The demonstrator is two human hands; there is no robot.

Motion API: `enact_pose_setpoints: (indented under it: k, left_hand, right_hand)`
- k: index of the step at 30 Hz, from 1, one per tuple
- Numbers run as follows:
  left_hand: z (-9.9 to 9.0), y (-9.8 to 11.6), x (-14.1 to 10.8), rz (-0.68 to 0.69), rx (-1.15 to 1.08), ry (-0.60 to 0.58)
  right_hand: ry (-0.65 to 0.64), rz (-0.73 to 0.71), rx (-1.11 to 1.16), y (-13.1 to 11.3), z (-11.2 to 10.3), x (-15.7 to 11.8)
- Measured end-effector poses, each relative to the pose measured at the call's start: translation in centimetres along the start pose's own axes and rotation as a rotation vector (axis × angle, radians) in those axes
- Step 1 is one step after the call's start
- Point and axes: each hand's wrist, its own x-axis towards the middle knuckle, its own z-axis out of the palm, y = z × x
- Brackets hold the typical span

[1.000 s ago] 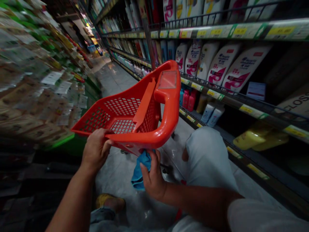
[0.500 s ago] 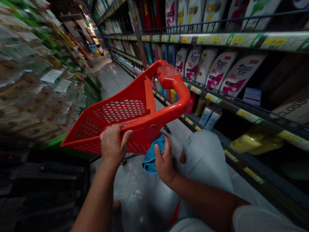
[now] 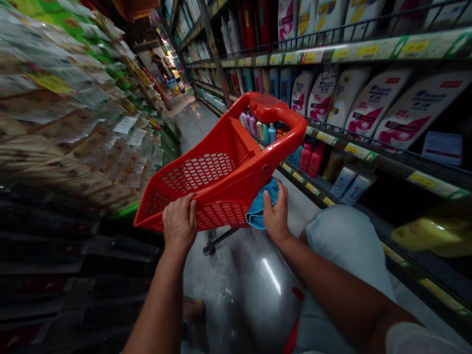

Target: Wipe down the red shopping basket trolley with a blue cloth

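A red plastic shopping cart with a mesh basket stands tilted across the view in front of me. My left hand is closed over the near top rim of its basket, fingers hidden inside. My right hand grips a blue cloth and presses it against the cart's side near the rear lower corner. Above that hand is the cart's looped handle. A wheel on a metal leg shows beneath the basket.
Shelves on the right hold shampoo bottles, with price labels along the shelf edge. Packaged goods are stacked on the left. My bent knee is close to the right shelves. A shiny floor runs below; a person is far down the aisle.
The cart and both hands appear farther right in view, partly because the view has turned. My right hand with the cloth sits higher against the cart's side. Left hand still grips the rim.
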Motion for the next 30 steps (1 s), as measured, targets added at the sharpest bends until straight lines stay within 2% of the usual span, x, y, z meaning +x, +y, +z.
enact_pose_setpoints:
  k: [2,4,6,9,11,13,15,19,20,22,25,27,28,30]
  left_hand:
    - [-0.3,-0.5,0.3,0.062,-0.043,-0.043]
    - [-0.7,-1.7,0.3,0.07,-0.042,-0.083]
    - [-1.2,-3.2,0.0,-0.002,0.032,-0.116]
    - [-1.5,-5.1,-0.7,-0.068,0.136,-0.146]
    - [-1.4,-5.4,-1.0,-0.049,0.149,-0.13]
    - [-1.2,-5.3,-1.1,-0.039,0.151,-0.1]
    - [-0.9,-4.8,-1.2,-0.047,0.153,-0.081]
    - [-0.3,-4.1,-1.7,-0.066,0.19,-0.002]
    - [-0.2,-4.0,-1.9,-0.058,0.203,0.028]
    - [0.0,-4.0,-2.2,-0.038,0.234,0.083]
    - [0.2,-4.0,-2.4,-0.02,0.284,0.125]
    - [0.2,-4.1,-2.3,-0.008,0.291,0.128]
    - [0.3,-4.2,-2.2,-0.004,0.281,0.126]
    - [0.3,-4.3,-2.1,-0.01,0.257,0.125]
  right_hand:
    - [0.0,0.013,-0.024,0.8,0.5,1.0]
    - [-0.03,0.01,-0.051,1.6,0.8,2.4]
    - [-0.06,-0.078,-0.066,1.7,0.9,4.9]
    - [-0.054,-0.299,-0.067,0.6,1.3,10.4]
    - [-0.023,-0.386,-0.07,-0.3,2.3,13.8]
    - [-0.009,-0.404,-0.095,-1.0,3.9,15.5]
    - [-0.065,-0.412,-0.142,-1.2,5.7,15.0]
    - [-0.382,-0.555,-0.196,-0.7,8.8,10.7]
    - [-0.428,-0.587,-0.195,-0.5,9.2,10.1]
    - [-0.394,-0.594,-0.188,-0.1,9.9,10.2]
    - [-0.145,-0.487,-0.163,0.3,10.4,11.6]
    - [-0.061,-0.426,-0.137,0.4,10.9,11.1]
    - [-0.087,-0.42,-0.129,0.5,11.2,10.2]
    - [-0.257,-0.465,-0.123,0.5,11.9,7.7]
